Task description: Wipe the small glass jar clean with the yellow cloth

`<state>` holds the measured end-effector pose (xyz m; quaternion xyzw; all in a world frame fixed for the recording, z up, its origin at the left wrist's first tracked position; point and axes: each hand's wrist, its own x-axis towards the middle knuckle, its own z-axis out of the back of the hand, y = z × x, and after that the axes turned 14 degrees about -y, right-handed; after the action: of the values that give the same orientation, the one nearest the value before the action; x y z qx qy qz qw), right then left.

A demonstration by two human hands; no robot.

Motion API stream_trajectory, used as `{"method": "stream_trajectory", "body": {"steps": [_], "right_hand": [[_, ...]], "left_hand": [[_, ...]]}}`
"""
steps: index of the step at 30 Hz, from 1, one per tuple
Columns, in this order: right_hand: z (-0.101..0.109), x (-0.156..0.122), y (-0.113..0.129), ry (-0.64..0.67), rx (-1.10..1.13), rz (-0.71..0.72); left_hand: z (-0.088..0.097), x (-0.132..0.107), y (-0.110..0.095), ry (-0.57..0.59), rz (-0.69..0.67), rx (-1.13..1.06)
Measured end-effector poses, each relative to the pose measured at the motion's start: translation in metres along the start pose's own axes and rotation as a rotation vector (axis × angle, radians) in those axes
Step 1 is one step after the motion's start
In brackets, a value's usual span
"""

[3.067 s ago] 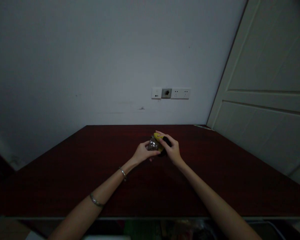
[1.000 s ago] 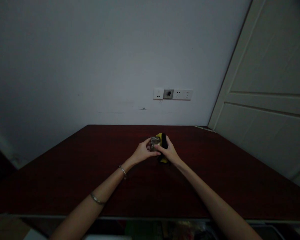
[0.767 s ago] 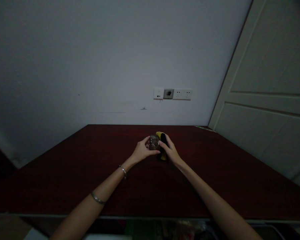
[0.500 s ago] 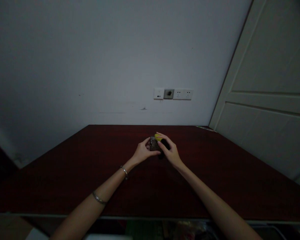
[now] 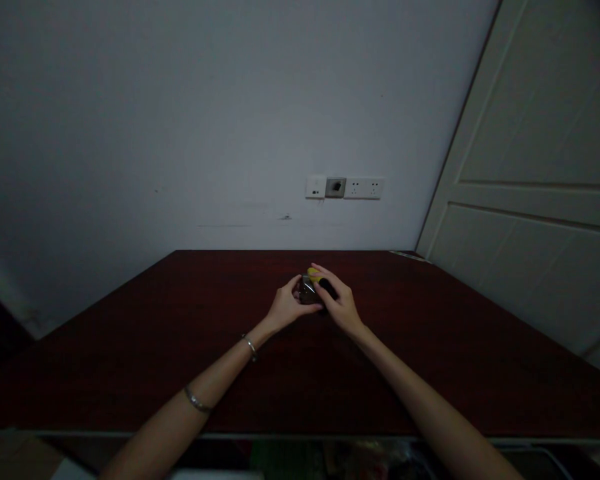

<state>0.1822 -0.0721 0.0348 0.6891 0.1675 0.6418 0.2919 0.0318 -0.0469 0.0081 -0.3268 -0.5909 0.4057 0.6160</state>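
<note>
Both my hands meet over the far middle of a dark red wooden table point(image 5: 180, 347). My left hand point(image 5: 286, 308) is curled around a small shiny crinkled packet point(image 5: 307, 291). My right hand point(image 5: 341, 307) grips a yellow and black object point(image 5: 314, 273), only its yellow tip and a black part showing between the fingers. The two things touch each other. Two thin bracelets sit on my left forearm. The dim light hides finer detail.
A white wall rises behind the table, with a row of sockets point(image 5: 344, 188) above its far edge. A pale panelled door point(image 5: 535, 200) stands along the right side. Dim coloured items point(image 5: 330, 460) lie below the table's near edge.
The yellow and black object has turned in my right hand, so less yellow shows now. Both hands stayed together at the same spot on the table.
</note>
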Motion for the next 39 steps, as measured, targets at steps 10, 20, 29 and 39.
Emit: {"method": "stream_trajectory", "body": {"steps": [10,20,29,39], "right_hand": [[-0.002,0.004,-0.006,-0.071,0.029,-0.148],[0.003,-0.001,0.003,0.168,-0.2,0.312],[0.001,0.006,-0.013,0.061,-0.13,0.022],[0.006,0.0,-0.001,0.202,-0.18,0.304]], "left_hand": [[0.002,-0.006,-0.012,0.048,-0.095,0.115],[0.002,-0.006,-0.012,0.049,-0.148,0.161],[0.005,-0.007,-0.013,0.087,-0.233,0.218],[0.005,-0.005,-0.014,0.097,-0.191,0.186]]}}
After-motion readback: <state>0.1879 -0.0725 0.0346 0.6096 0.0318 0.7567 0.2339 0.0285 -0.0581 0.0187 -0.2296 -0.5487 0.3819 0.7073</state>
